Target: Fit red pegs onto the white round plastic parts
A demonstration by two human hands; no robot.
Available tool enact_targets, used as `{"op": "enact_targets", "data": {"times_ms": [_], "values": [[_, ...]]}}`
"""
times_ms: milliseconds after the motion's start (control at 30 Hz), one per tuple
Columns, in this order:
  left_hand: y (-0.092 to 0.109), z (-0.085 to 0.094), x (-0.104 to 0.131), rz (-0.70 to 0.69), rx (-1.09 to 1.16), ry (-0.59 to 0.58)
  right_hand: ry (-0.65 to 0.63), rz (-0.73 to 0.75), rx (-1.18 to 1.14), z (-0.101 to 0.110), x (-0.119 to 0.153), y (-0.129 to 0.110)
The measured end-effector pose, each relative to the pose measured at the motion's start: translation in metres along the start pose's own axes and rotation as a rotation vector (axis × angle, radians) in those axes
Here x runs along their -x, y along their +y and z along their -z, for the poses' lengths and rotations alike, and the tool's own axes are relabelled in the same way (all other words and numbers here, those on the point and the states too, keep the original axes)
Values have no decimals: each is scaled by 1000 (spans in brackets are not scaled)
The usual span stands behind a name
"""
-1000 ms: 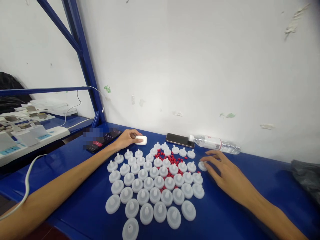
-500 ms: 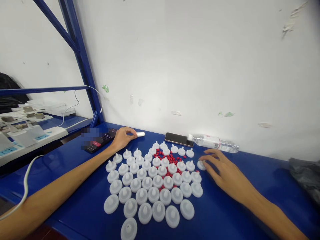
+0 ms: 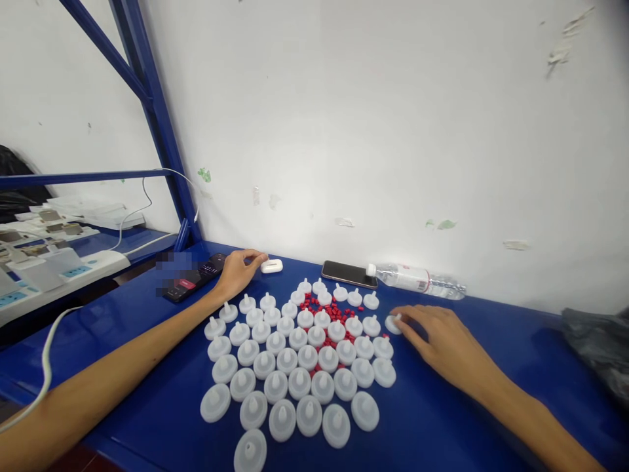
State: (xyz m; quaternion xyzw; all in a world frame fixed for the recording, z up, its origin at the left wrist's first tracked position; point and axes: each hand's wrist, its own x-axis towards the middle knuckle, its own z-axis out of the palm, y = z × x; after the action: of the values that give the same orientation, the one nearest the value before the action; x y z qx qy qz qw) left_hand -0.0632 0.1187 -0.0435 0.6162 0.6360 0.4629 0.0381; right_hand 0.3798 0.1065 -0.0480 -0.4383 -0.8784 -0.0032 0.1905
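Observation:
My left hand (image 3: 240, 272) is at the back left with its fingertips pinched at the left edge of a small white rounded case (image 3: 272, 266), which looks like an earbud case. On the right, my right hand (image 3: 432, 334) has thumb and fingers closed at the stem of a white plastic disc (image 3: 392, 324) standing on the table. Between my arms, many similar white discs with stems (image 3: 286, 360) stand upward in loose rows. Small red pieces (image 3: 337, 313) lie scattered among the discs, partly hidden by them.
A lit phone (image 3: 194, 280) lies left of my left hand, a dark phone (image 3: 348, 274) at the back. The clear bottle (image 3: 417, 278) lies on its side by the wall. Black plastic (image 3: 597, 351) sits far right. Power strips (image 3: 73, 272) and a white cable are at left.
The white case has tipped so its broader face shows, with my left fingers at its edge. My right fingers have lowered and drawn together at the disc. The view has shifted slightly.

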Motion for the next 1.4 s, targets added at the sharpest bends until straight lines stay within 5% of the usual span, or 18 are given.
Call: {"op": "enact_targets", "data": {"times_ms": [500,867,1400], "values": [[-23,-11,-9,279,158,133,-6,-7,-95,-1,-1,-5],[-18,-10,-8,255,157,123,-18,106,-123,6,5,-31],[-17,-9,-7,240,98,69,-29,138,-143,5,3,-22]]}}
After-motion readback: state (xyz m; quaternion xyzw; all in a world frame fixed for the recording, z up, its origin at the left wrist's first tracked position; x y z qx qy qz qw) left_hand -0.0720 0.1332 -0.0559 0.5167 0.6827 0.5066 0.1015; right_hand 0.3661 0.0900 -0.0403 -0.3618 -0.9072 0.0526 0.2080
